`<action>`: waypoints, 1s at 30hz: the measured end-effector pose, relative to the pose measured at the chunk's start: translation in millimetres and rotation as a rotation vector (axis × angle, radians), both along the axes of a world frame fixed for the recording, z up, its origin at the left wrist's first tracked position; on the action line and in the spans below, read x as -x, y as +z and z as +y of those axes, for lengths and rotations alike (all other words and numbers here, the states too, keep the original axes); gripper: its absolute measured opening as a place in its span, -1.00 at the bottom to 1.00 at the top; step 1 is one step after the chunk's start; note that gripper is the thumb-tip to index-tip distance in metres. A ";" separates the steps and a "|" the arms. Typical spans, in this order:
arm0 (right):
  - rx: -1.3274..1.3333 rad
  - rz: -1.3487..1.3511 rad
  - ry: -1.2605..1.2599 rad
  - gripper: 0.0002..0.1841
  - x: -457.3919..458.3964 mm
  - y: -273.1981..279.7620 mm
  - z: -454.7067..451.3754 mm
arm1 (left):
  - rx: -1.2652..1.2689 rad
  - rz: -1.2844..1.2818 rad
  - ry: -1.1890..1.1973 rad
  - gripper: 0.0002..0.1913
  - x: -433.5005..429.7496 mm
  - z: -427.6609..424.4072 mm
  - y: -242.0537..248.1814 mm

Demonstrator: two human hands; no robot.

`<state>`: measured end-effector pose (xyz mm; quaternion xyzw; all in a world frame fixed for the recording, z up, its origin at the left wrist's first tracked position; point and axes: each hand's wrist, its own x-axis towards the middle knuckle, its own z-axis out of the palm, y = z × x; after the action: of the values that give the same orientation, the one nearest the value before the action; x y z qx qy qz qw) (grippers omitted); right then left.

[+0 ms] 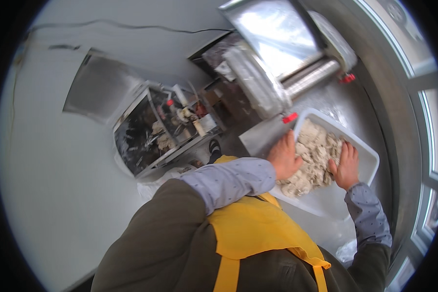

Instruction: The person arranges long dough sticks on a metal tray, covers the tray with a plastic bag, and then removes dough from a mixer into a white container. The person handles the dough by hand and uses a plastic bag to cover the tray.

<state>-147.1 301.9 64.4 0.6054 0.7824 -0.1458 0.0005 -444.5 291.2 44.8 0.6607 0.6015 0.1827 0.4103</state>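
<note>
A white plastic tub (365,153) stands on a metal surface at the right, holding a mass of lumpy, pale dough (312,160). My left hand (284,155) lies at the tub's left edge against the dough, fingers stretched forward. On the dough's right side rests my right hand (345,166), its thumb apart from the fingers. Both hands touch the dough; whether either grips some of it cannot be told. Just beyond the tub is a metal roller machine (310,78) with red knobs (290,117).
An opened machine with a metal bin (135,142) and some dough inside stands at the left, its metal lid (95,87) raised. A metal sheet (259,138) lies beside the tub. A clear plastic bag (346,251) is near my right sleeve. Windows (430,135) line the right side.
</note>
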 end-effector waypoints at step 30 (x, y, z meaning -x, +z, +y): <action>0.462 0.395 -0.282 -0.77 417.9 65.8 -79.5 | 0.299 0.476 0.316 -0.15 530.5 -50.9 -206.8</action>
<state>-565.0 222.4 130.2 0.6519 0.6221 -0.4324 -0.0341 -974.9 240.3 -161.9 0.5158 0.7958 -0.0060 0.3172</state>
